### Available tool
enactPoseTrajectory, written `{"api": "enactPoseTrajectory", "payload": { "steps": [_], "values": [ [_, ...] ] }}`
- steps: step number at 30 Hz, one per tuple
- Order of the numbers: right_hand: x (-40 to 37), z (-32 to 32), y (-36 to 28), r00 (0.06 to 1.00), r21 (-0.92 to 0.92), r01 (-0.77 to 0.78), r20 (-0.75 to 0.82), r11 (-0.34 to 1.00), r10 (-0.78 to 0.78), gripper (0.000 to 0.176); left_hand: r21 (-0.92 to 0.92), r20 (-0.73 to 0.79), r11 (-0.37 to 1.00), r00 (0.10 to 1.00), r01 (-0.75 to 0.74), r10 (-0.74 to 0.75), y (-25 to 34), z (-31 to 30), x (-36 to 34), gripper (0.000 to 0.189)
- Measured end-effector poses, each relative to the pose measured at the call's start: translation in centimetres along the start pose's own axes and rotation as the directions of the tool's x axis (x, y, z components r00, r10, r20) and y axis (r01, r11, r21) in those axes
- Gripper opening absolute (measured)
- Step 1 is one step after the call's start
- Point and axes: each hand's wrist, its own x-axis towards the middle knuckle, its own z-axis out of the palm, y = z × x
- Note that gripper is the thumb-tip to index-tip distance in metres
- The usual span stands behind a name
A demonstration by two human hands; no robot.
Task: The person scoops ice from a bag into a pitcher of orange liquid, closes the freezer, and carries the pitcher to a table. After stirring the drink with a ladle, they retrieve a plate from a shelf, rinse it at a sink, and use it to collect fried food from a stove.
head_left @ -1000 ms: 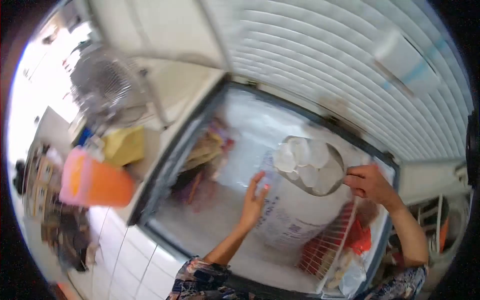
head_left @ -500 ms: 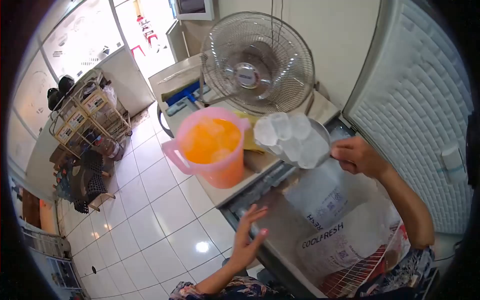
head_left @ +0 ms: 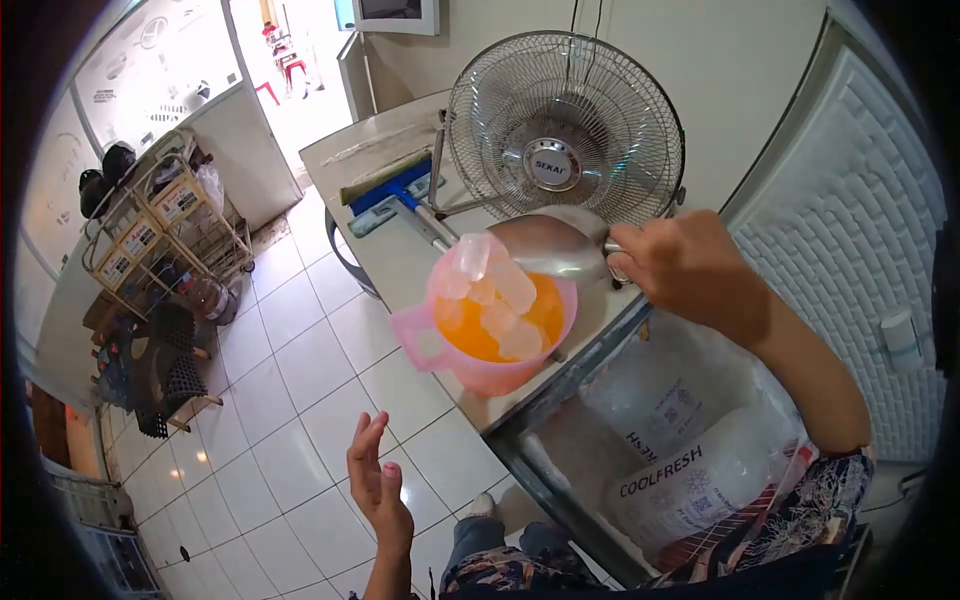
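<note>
My right hand [head_left: 685, 262] is closed round the handle of a metal ice scoop [head_left: 552, 247]. The scoop is tipped over the pink plastic pitcher [head_left: 482, 378], which stands at the counter's edge. Pieces of ice [head_left: 512, 290] tumble from it and lie heaped in the pitcher's orange drink [head_left: 462, 328]. Below and left of the pitcher, my left hand [head_left: 383, 490] is held up in the air with fingers apart, touching nothing.
Bags of ice [head_left: 690, 490] marked COOLFRESH lie in the open chest freezer [head_left: 520, 455], its lid [head_left: 840, 250] raised at right. A fan [head_left: 565, 130] and a blue squeegee [head_left: 400, 190] are on the counter [head_left: 385, 255]. A wire rack [head_left: 165, 215] stands across the tiled floor.
The scoop full of ice has moved over the pitcher and turned over, dropping ice into the drink. My left hand has moved left and down. The camera view has shifted.
</note>
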Motion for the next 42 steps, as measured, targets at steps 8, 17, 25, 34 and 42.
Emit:
{"api": "enactPoseTrajectory", "payload": {
  "steps": [8,17,25,34,42],
  "values": [
    [-0.1,2.4,-1.6,0.885,-0.483,0.048,-0.386,0.874,-0.261,0.027,-0.018,-0.04,1.0,0.999,-0.004,0.003,-0.5,-0.2,1.5,0.047],
    [-1.3,1.3,-0.3,0.874,-0.524,0.171,-0.311,0.834,-0.374,0.026,-0.033,-0.026,0.999,1.0,0.004,-0.004,-0.7,0.0,1.0,0.048],
    [-2.5,2.1,-2.7,0.96,-0.244,0.109,-0.224,0.964,-0.165,0.031,0.084,0.023,0.991,0.994,-0.105,0.104,0.2,-0.4,4.9,0.038],
    [-0.5,3.8,-1.7,0.892,-0.401,0.157,-0.334,0.903,-0.303,0.029,0.234,0.302,0.914,0.919,-0.331,0.255,1.4,5.3,13.9,0.036],
    [-0.3,2.8,-1.7,0.873,-0.344,0.101,-0.42,0.934,-0.249,0.031,0.249,0.402,0.928,0.901,-0.276,0.16,1.9,6.4,14.5,0.027]
  ]
}}
